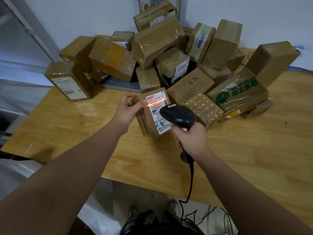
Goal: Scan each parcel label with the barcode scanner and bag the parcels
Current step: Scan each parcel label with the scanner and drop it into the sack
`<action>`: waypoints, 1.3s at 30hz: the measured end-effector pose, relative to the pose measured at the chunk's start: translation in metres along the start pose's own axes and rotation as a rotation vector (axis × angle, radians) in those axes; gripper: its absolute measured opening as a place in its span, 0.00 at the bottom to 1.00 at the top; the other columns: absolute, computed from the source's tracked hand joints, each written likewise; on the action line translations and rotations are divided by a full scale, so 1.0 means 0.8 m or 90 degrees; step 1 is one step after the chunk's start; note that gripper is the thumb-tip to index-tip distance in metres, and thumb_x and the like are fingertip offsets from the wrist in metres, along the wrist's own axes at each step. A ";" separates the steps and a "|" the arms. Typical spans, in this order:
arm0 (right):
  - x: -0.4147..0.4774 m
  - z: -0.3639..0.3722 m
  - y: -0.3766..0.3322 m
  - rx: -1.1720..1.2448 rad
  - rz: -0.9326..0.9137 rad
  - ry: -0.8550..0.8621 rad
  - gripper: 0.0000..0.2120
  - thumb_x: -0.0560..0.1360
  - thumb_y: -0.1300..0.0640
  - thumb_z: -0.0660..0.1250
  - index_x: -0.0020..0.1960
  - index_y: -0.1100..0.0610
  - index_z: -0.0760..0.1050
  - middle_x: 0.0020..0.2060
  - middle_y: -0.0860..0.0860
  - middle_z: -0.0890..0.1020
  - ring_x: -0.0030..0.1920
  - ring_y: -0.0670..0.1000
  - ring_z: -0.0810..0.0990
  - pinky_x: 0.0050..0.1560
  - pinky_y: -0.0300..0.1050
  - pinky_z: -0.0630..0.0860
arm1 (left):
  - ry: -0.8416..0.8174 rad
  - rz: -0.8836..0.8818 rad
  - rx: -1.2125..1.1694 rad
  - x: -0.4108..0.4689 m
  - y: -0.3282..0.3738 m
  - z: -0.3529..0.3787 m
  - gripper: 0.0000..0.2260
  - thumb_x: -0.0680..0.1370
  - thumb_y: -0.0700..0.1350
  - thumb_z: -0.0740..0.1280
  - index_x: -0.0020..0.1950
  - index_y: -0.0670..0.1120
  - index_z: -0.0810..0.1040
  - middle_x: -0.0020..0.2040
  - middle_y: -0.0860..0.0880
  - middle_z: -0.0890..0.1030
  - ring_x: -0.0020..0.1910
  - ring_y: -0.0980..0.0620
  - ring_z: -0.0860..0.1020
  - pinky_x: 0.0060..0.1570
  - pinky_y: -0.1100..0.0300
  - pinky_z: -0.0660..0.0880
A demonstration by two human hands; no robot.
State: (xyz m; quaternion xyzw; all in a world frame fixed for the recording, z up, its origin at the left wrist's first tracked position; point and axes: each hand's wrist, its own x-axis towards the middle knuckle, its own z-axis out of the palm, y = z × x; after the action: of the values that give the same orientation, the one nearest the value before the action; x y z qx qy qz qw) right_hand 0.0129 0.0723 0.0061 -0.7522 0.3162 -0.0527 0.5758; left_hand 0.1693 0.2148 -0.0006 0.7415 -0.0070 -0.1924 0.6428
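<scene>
Left hand (126,111): curled round the left side of a small brown parcel (145,123), with the thumb at its upper corner and a fingertip laid on the front face.
Right hand (191,138): closed round the handle of a black scanner (177,116), which is held just in front of the parcel.
Parcel: held upright and slightly tilted near the middle of the surface (81,133), just in front of the pile; whether its bottom edge touches the wood cannot be told.
Label (156,114): a white sheet is stuck on the face turned towards the camera; its lower right part is hidden by the scanner head.
Beam (156,102): an orange-red line is cast across the barcode near the top of the label and onto the fingertip.
Cable (190,184): a black lead is seen hanging from the handle, past the near edge of the surface.
Pile (157,41): many taped cardboard boxes are heaped at the far side, against the wall (84,14).
</scene>
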 end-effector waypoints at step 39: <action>-0.022 -0.019 0.003 0.050 -0.044 0.026 0.11 0.71 0.64 0.68 0.30 0.59 0.75 0.23 0.53 0.76 0.24 0.48 0.76 0.30 0.41 0.76 | 0.069 0.073 0.002 0.004 0.013 -0.009 0.16 0.73 0.45 0.75 0.54 0.54 0.71 0.51 0.49 0.77 0.56 0.47 0.78 0.58 0.50 0.77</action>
State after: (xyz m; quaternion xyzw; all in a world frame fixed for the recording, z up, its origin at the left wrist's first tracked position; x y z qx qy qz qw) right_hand -0.0088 0.0693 0.0143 -0.7381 0.2997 -0.1005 0.5960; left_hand 0.1765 0.2193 0.0094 0.7500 -0.0147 -0.1147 0.6513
